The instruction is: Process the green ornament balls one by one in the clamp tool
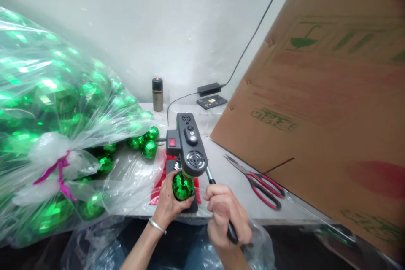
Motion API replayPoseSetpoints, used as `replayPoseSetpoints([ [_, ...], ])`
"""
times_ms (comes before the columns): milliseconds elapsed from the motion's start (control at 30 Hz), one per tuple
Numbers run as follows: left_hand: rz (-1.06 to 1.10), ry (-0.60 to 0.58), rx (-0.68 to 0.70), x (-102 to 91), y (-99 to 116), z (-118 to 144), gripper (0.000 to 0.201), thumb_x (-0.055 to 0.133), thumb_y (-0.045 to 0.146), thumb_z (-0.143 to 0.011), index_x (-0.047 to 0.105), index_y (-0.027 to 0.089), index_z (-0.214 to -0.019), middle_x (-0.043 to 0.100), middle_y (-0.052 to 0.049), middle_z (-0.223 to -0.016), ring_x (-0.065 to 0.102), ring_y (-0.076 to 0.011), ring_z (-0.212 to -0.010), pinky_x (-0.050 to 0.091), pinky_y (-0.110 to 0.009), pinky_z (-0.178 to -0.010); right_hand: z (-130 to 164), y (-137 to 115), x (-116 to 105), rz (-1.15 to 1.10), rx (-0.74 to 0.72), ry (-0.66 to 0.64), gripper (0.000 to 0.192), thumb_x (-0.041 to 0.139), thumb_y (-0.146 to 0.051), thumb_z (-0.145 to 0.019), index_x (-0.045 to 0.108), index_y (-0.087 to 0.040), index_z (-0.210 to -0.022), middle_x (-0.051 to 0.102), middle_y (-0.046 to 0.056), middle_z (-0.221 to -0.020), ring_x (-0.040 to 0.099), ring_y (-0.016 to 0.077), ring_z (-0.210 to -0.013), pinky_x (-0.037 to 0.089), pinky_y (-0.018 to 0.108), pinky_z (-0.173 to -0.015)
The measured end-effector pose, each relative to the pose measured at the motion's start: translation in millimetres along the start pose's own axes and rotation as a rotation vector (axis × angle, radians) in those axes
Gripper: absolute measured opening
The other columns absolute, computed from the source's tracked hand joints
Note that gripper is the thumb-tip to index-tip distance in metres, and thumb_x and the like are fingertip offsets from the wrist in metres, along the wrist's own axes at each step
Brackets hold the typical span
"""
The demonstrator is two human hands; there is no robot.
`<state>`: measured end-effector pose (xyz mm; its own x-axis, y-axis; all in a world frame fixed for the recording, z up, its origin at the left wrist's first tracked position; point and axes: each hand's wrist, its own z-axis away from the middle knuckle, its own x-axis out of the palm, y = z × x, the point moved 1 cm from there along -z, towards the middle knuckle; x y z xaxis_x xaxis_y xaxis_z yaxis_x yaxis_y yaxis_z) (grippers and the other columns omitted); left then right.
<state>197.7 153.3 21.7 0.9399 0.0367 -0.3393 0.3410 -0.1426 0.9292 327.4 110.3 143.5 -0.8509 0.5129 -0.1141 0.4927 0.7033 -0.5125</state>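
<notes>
My left hand [167, 204] is closed around a shiny green faceted ball ornament [183, 187], holding it directly under the front end of a small black bench machine [190, 141]. The ball's top meets the underside of the machine's head, though the exact contact is hidden. My right hand [229, 213] grips a lever [233, 233] with a metal rod and black handle that slants down from the machine's right side. Beneath the machine lies a red sheet [156, 196], partly covered by its base and my left hand.
A big clear bag [72, 130] of green balls fills the left, with loose balls [149, 149] beside it. Red-handled scissors [261, 183] lie right, before a tall cardboard box [316, 93]. Behind stand a small bottle [157, 95], a phone [211, 101] and a power adapter [209, 89].
</notes>
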Motion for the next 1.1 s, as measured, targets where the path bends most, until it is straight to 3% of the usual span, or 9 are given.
replayPoseSetpoints([
  [167,-0.011,0.005,0.012,1.1,-0.2,0.6,0.077,0.086,0.033,-0.064,0.056,0.019,-0.133,0.070,-0.015,-0.130,0.067,-0.0377,-0.123,0.053,-0.056,-0.110,9.4,2.3,5.2,0.044,0.030,0.096,0.032,0.043,-0.018,-0.104,0.054,-0.023,-0.075,0.057,-0.001,-0.068,0.056,0.0145,-0.056,0.042,0.029,-0.054],
  [433,-0.057,0.031,0.053,4.3,-1.5,1.7,0.078,0.086,0.030,-0.065,0.054,0.021,-0.136,0.070,-0.014,-0.129,0.069,-0.0362,-0.121,0.056,-0.053,-0.106,16.8,2.2,0.9,0.010,0.124,0.082,0.030,0.047,-0.017,-0.103,0.054,-0.022,-0.075,0.059,0.000,-0.072,0.058,0.0146,-0.061,0.044,0.029,-0.057],
  [867,-0.077,0.045,0.064,8.1,-5.5,3.0,0.075,0.086,0.029,-0.066,0.055,0.020,-0.134,0.070,-0.014,-0.128,0.069,-0.0365,-0.121,0.056,-0.053,-0.107,18.5,3.3,18.0,-0.136,0.130,0.236,0.035,0.046,-0.015,-0.104,0.050,-0.021,-0.070,0.051,-0.003,-0.066,0.055,0.0125,-0.061,0.041,0.028,-0.057],
  [1100,-0.099,0.038,0.083,8.0,-5.0,2.7,0.074,0.084,0.030,-0.067,0.053,0.020,-0.134,0.070,-0.015,-0.128,0.070,-0.0369,-0.121,0.058,-0.056,-0.106,19.7,5.9,14.1,-0.124,0.116,0.235,0.034,0.047,-0.013,-0.103,0.053,-0.021,-0.070,0.052,-0.002,-0.064,0.057,0.0131,-0.060,0.039,0.027,-0.053],
])
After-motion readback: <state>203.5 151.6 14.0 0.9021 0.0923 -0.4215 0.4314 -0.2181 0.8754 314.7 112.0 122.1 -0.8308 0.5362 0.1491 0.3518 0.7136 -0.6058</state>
